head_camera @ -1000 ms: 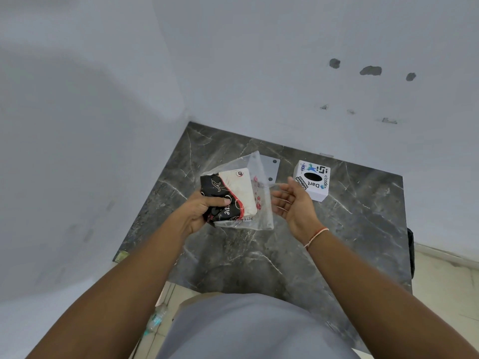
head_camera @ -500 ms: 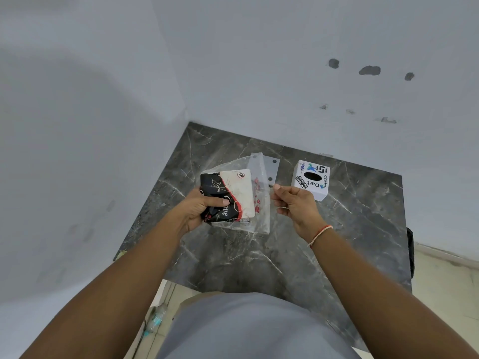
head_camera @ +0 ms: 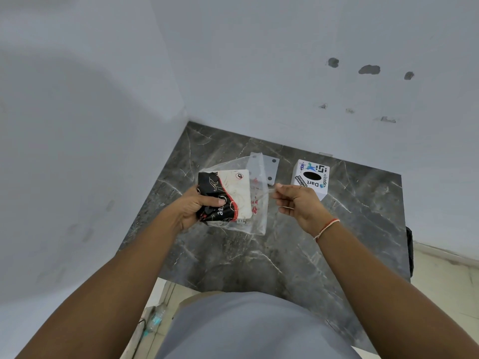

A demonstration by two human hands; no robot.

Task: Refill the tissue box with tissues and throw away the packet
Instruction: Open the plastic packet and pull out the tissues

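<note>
- The packet (head_camera: 234,196), a clear plastic bag, is held up over the dark marble table (head_camera: 272,255), roughly above its middle and not touching it.
- Inside the packet sits a flat pack of tissues (head_camera: 225,195) with a black, cream and red print; it fills the bag's left part, while the right part hangs slack and see-through.
- The left hand (head_camera: 193,207) grips the packet at its left end, thumb across the printed face and fingers curled behind, so the tissues are clamped through the plastic. This looks like the anchoring grip, keeping the contents steady while the other end is worked.
- The right hand (head_camera: 295,199) pinches the packet's right edge between thumb and fingertips, the remaining fingers loosely curled. Holding the free edge away from the anchored end would judge as the start of opening or peeling the bag apart.
- The tissue box (head_camera: 311,178), a small white cube with printed logos and a dark oval slot on top, stands on the table just behind the right hand, close enough for a short reach once the tissues are out. Whether it holds anything cannot be told.
- A thin clear sheet with dark dots (head_camera: 270,169) lies flat on the table behind the packet.
- The refill seems at an early stage: tissues are inside the packet, none in the box.
</note>
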